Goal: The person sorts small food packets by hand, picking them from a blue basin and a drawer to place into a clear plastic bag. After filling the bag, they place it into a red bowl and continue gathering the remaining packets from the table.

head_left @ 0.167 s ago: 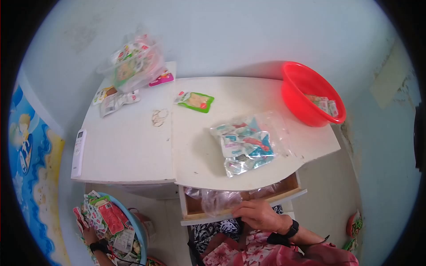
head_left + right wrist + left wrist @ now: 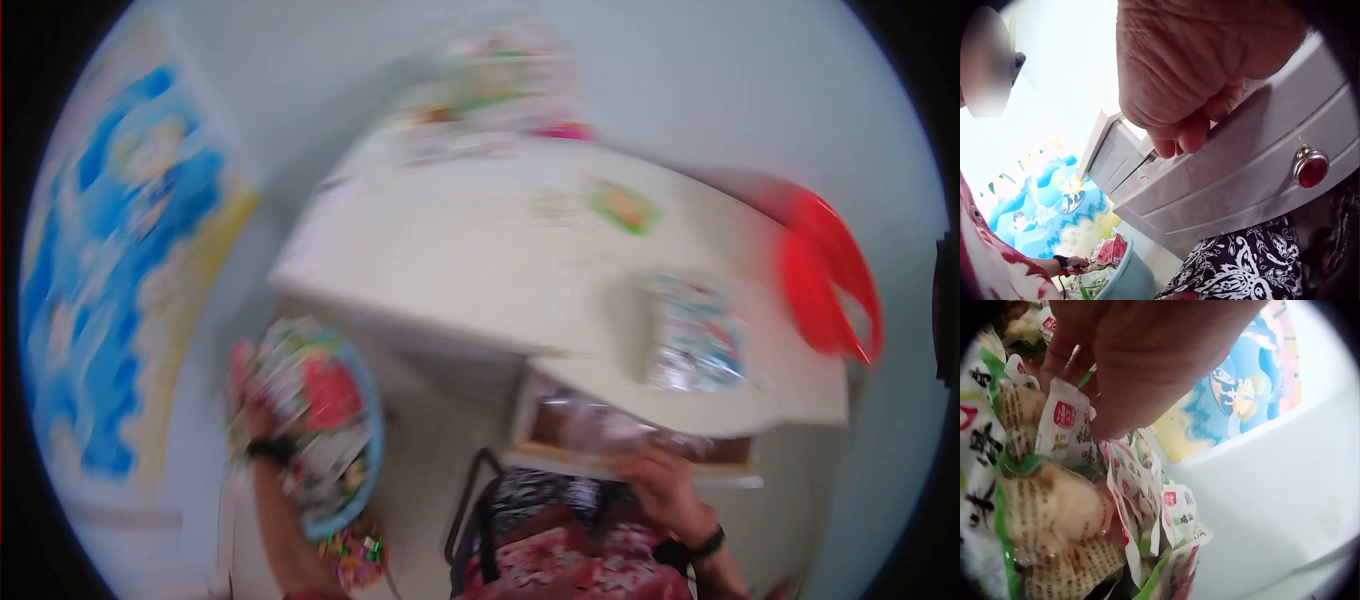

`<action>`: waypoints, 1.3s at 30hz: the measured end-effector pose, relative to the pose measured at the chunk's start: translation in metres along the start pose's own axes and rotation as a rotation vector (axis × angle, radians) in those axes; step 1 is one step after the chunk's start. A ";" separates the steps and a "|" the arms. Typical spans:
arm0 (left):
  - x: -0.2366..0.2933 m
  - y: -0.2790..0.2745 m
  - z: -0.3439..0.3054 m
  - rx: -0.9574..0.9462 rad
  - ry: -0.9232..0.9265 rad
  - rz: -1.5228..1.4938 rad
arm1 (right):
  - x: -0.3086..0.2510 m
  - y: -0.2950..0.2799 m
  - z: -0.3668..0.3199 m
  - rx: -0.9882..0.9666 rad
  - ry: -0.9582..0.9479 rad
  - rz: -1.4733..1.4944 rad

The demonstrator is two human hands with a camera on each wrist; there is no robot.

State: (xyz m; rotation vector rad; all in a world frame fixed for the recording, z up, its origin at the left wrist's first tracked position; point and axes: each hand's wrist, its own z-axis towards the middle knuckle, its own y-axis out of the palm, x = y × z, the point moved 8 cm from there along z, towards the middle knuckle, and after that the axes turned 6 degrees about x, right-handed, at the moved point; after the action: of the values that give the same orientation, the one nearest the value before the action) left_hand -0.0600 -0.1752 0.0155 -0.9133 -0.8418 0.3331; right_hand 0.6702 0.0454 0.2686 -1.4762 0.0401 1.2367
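Left hand is in among the food packets heaped in the blue tub; fingers reach past a small white one, can't tell if they grip it. Pulled-out drawer holds clear plastic. Right hand rests at its front edge, fingers loosely bent, no grip visible. Red basin on the table, far right.

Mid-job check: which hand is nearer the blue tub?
Left. The left hand is at the packets in the blue tub; the right hand is by the open drawer, away to the tub's right.
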 end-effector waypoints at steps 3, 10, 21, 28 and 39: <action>0.028 -0.066 0.026 -0.073 -0.142 0.005 | -0.011 0.026 0.026 0.092 -0.072 0.073; 0.097 -0.086 0.003 0.044 -0.179 0.205 | -0.017 0.032 0.028 0.071 -0.001 0.062; 0.192 -0.036 0.019 -0.112 0.002 0.161 | 0.004 0.027 0.018 -0.006 -0.019 0.106; 0.183 -0.058 -0.015 -0.161 0.001 -0.002 | -0.012 0.026 0.027 0.097 -0.025 0.108; 0.140 -0.082 -0.110 -0.018 -0.245 -0.190 | -0.017 0.025 0.027 0.079 -0.048 0.108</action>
State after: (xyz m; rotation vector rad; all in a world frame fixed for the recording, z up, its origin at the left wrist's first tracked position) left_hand 0.1071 -0.2035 0.1150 -0.8111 -1.1507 0.2753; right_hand 0.6291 0.0468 0.2684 -1.3906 0.1367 1.3428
